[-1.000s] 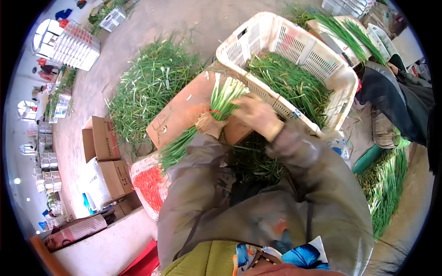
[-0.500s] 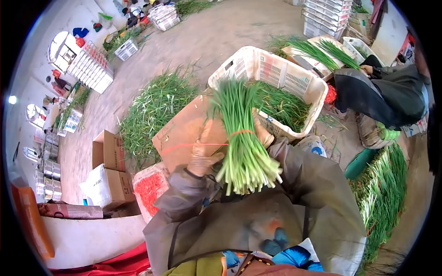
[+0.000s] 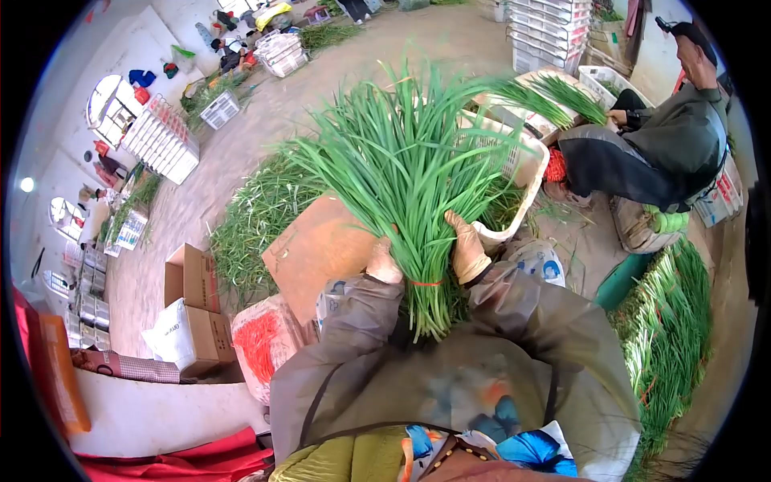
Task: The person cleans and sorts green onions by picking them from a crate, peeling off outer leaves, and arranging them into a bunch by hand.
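A large bunch of garlic chives (image 3: 422, 185) stands before me, its green leaves fanning up and outward and its pale ends pointing down at my lap. My left hand (image 3: 384, 261) is closed on the bunch from the left, its fingertips partly hidden by leaves. From the opposite side my right hand (image 3: 468, 251) grips it with the thumb pointing up. Both hands wear pale gloves. A thin red tie (image 3: 426, 283) circles the stalks just below my hands. Behind the bunch is a brown board (image 3: 309, 253).
A white crate (image 3: 526, 189) of chives stands behind my right hand. Loose chives (image 3: 261, 213) are heaped at left, near red ties (image 3: 259, 347) on a sack and a cardboard box (image 3: 191, 277). Bundled chives (image 3: 666, 345) line the right. A co-worker (image 3: 658, 145) sits at upper right, holding chives.
The bunch has tipped upright, its leaves now spread wide and its pale ends lower. My left hand has left the stretched red strand and grips the bunch; my right hand has come into view.
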A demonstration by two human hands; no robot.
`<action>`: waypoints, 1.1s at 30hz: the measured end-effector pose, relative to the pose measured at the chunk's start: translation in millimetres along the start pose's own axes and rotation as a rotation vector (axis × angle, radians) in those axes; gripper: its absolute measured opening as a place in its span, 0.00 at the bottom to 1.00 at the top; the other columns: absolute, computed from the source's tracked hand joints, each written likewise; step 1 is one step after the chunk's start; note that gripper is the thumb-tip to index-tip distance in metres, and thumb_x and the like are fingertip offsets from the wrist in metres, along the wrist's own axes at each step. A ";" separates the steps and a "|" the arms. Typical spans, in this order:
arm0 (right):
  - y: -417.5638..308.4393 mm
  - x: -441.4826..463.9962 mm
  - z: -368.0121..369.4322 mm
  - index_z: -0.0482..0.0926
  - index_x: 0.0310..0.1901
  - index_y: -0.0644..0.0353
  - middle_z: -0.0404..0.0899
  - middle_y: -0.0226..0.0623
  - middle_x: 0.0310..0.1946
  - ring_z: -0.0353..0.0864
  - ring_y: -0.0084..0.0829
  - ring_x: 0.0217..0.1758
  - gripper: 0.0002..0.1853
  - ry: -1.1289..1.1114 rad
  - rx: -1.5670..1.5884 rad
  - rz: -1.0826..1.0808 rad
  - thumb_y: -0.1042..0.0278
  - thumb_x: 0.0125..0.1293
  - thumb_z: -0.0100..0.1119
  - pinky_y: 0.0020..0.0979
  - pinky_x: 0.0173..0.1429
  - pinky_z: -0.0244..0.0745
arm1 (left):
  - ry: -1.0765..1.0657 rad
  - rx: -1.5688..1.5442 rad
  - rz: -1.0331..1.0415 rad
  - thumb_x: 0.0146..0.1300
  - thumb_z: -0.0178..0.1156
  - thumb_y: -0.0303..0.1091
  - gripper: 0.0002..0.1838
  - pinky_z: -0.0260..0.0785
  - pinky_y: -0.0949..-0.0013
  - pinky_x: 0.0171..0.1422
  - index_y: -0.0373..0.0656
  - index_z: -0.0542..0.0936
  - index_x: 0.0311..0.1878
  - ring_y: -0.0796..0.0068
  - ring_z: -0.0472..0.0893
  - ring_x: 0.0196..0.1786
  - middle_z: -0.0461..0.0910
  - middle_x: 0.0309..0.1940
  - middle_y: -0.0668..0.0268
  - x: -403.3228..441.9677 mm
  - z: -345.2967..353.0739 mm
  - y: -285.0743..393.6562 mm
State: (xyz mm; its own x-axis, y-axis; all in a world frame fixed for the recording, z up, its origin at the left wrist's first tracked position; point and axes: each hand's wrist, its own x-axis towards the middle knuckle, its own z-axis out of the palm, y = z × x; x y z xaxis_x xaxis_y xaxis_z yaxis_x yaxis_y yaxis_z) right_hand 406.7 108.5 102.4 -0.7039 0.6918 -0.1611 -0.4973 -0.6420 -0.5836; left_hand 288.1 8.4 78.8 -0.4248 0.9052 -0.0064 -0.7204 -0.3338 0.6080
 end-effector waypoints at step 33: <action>-202.7 -77.4 8.1 0.69 0.26 0.61 0.55 0.21 0.09 0.51 0.12 0.07 0.16 -0.202 0.094 -0.322 0.65 0.70 0.39 0.16 0.09 0.46 | 0.246 0.307 0.161 0.61 0.52 0.31 0.17 0.74 0.59 0.49 0.35 0.69 0.53 0.60 0.78 0.45 0.76 0.45 0.56 -38.8 -36.0 56.5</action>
State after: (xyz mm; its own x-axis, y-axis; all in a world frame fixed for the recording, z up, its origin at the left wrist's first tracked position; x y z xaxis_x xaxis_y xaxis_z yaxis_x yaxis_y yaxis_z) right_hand 557.9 182.4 239.6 -0.5853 0.7896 0.1842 -0.7468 -0.4365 -0.5018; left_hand 244.2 -55.1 84.8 -0.6633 0.7461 -0.0586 -0.4534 -0.3383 0.8246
